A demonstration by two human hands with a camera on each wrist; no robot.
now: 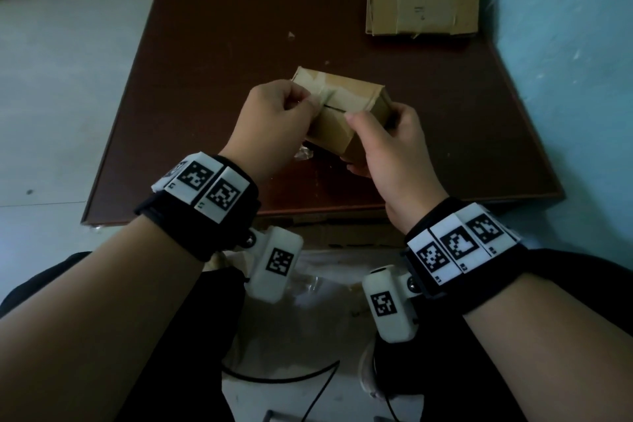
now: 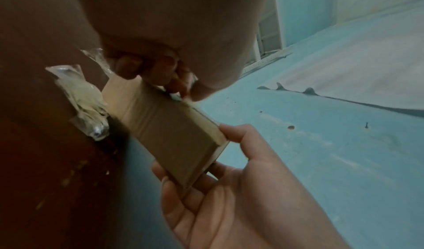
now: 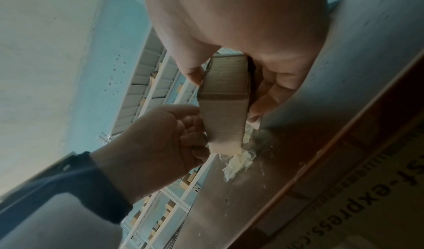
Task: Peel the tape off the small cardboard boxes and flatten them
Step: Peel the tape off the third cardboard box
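Box (image 1: 342, 113), small cardboard, sits closed btwn both hands just above the brown table (image 1: 212, 44); contents can't be seen, only a dark slit along its top seam. Right hand (image 1: 387, 151) grips the box's near-right end, thumb on top, fingers wrapped underneath. Left hand (image 1: 274, 116) is curled at the box's left end, thumb & forefinger pinching clear tape (image 1: 320, 96) on the top seam, tho the pinch itself is blurry. Crumpled tape wad (image 2: 84, 97) lies on the table just under the box, mostly hidden in head view. Flattened cardboard stack (image 1: 421, 3) rests at far-right corner, top edge cut off.
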